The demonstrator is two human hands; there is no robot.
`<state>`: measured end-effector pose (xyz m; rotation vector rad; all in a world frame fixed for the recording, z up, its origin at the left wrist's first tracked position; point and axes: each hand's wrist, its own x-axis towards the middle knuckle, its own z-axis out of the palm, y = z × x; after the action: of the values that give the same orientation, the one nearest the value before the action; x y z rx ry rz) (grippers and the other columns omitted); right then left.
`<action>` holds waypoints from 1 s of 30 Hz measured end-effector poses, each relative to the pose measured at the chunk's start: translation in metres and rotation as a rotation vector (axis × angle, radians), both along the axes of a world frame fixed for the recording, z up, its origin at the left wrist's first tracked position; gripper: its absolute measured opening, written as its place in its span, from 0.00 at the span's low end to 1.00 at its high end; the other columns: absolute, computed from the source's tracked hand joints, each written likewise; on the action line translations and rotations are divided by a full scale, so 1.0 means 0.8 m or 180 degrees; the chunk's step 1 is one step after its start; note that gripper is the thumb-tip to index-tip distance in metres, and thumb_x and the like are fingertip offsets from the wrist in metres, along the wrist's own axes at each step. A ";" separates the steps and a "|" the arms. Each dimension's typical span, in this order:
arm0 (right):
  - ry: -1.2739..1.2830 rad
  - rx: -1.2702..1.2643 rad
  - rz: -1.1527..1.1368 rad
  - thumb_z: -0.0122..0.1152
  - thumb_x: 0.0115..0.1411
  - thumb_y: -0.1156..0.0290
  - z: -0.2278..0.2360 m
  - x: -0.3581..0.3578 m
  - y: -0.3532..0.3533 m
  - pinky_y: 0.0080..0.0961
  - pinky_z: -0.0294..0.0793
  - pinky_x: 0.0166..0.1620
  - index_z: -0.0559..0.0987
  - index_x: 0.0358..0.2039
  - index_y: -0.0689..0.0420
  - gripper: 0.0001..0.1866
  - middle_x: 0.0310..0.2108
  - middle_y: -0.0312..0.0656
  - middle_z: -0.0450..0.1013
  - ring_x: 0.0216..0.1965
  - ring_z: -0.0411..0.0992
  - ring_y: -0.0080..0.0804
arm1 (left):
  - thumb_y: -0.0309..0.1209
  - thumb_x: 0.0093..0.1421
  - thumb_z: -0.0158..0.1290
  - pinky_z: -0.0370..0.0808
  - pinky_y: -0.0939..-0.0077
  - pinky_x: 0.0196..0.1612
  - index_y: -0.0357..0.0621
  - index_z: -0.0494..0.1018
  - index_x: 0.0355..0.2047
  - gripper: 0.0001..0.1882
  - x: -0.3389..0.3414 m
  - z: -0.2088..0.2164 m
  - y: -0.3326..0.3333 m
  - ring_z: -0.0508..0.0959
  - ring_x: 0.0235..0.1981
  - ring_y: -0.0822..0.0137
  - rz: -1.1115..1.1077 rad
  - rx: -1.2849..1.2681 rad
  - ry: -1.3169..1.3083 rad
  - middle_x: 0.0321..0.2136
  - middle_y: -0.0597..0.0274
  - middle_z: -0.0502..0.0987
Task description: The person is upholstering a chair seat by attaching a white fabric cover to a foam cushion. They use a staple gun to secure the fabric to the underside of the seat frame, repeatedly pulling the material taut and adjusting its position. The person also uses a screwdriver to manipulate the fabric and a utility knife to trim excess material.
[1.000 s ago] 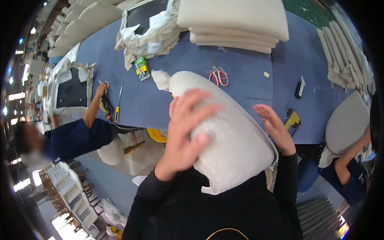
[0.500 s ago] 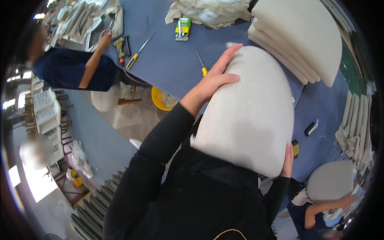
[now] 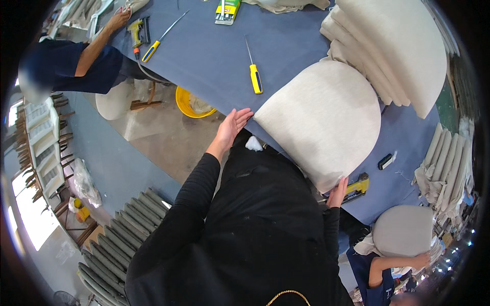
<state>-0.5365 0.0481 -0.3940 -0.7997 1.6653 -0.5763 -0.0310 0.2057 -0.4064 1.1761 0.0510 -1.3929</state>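
A pale beige padded seat cushion point(image 3: 321, 120), rounded on its far side, lies on the blue-grey table in front of me. Close to its left corner is my left hand point(image 3: 233, 130), fingers stretched out and nothing in it. At the near right corner, my right hand point(image 3: 337, 194) holds the cushion's edge, with some fingers hidden. Beside that hand lies a yellow and black staple gun point(image 3: 356, 187). A yellow-handled screwdriver point(image 3: 255, 79) rests beyond the cushion. A tuft of white stuffing point(image 3: 253, 144) sits near the table's front edge.
Stacked beige cushion pieces point(image 3: 393, 51) stand at the far right. Another screwdriver point(image 3: 150, 51) and an air stapler point(image 3: 137, 35) lie near a person point(image 3: 76, 61) at left. A yellow bucket point(image 3: 185, 106) stands below the table edge. A second person point(image 3: 380, 270) handles a cushion at right.
The cushion has gone from raised in both hands to lying on the table, turned clockwise. My left hand has let go and moved down-left. The staple gun shows more fully.
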 end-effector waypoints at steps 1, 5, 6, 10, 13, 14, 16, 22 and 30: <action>-0.0271 0.0165 -0.0089 0.57 0.79 0.42 0.002 -0.003 -0.006 0.39 0.58 0.77 0.54 0.85 0.52 0.46 0.82 0.46 0.57 0.79 0.60 0.41 | 0.51 0.83 0.39 0.52 0.58 0.83 0.37 0.65 0.78 0.35 -0.007 -0.004 -0.003 0.64 0.79 0.55 0.0093 0.0064 -0.0120 0.75 0.50 0.71; -0.0518 0.0521 -0.0064 0.52 0.77 0.34 0.006 -0.013 -0.023 0.44 0.57 0.78 0.56 0.83 0.55 0.48 0.83 0.45 0.57 0.80 0.59 0.43 | 0.42 0.68 0.65 0.72 0.59 0.73 0.37 0.70 0.75 0.39 -0.022 -0.004 -0.048 0.77 0.70 0.52 -0.0749 0.0251 -0.1646 0.70 0.46 0.77; -0.0535 0.0563 -0.0067 0.52 0.78 0.33 0.006 -0.014 -0.027 0.45 0.57 0.78 0.57 0.83 0.56 0.48 0.83 0.45 0.57 0.80 0.59 0.43 | 0.43 0.67 0.66 0.72 0.59 0.72 0.37 0.69 0.75 0.41 -0.026 0.002 -0.064 0.77 0.70 0.51 -0.0887 0.0293 -0.1991 0.70 0.45 0.77; -0.0715 0.0379 -0.0262 0.45 0.78 0.30 0.005 -0.009 -0.039 0.44 0.55 0.79 0.60 0.81 0.59 0.49 0.81 0.47 0.60 0.80 0.58 0.44 | 0.48 0.64 0.69 0.74 0.64 0.69 0.41 0.66 0.77 0.46 -0.018 0.015 -0.118 0.80 0.66 0.55 -0.1362 0.0479 -0.2819 0.68 0.44 0.79; -0.1020 0.0267 -0.0487 0.42 0.79 0.30 0.005 -0.013 -0.051 0.44 0.52 0.80 0.59 0.81 0.61 0.49 0.81 0.48 0.61 0.81 0.57 0.44 | 0.51 0.63 0.68 0.72 0.61 0.72 0.36 0.64 0.77 0.50 -0.011 0.035 -0.164 0.78 0.69 0.48 -0.1675 0.0542 -0.2915 0.70 0.40 0.76; -0.1033 0.0219 -0.0530 0.42 0.79 0.30 0.008 -0.009 -0.055 0.44 0.52 0.80 0.60 0.81 0.61 0.49 0.81 0.48 0.61 0.81 0.57 0.43 | 0.51 0.63 0.68 0.70 0.60 0.73 0.33 0.64 0.77 0.51 -0.010 0.036 -0.177 0.76 0.71 0.46 -0.1721 0.0520 -0.2996 0.71 0.37 0.74; -0.1057 0.0128 -0.0641 0.42 0.79 0.30 0.009 -0.002 -0.059 0.45 0.51 0.80 0.60 0.81 0.62 0.49 0.81 0.48 0.61 0.81 0.57 0.43 | 0.52 0.62 0.67 0.69 0.59 0.75 0.29 0.63 0.76 0.52 -0.013 0.038 -0.207 0.73 0.73 0.43 -0.1788 0.0483 -0.3203 0.72 0.35 0.71; -0.1130 0.0254 -0.0924 0.43 0.82 0.37 -0.023 -0.002 -0.020 0.35 0.66 0.72 0.74 0.73 0.58 0.39 0.68 0.42 0.76 0.68 0.72 0.36 | 0.49 0.68 0.64 0.69 0.59 0.74 0.30 0.63 0.76 0.46 -0.018 0.049 -0.262 0.72 0.73 0.43 -0.1999 0.0161 -0.3357 0.71 0.33 0.72; -0.1255 0.0143 -0.1594 0.41 0.81 0.33 -0.013 -0.010 -0.004 0.42 0.60 0.78 0.69 0.76 0.66 0.46 0.76 0.56 0.68 0.76 0.66 0.45 | 0.41 0.80 0.51 0.67 0.56 0.74 0.28 0.59 0.77 0.35 -0.043 -0.013 -0.215 0.73 0.71 0.41 -0.1613 0.0243 -0.4428 0.71 0.33 0.70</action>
<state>-0.5444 0.0448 -0.4044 -0.2034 1.4975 -0.9710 -0.0655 0.0339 -0.4165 2.0753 -1.2379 -0.6949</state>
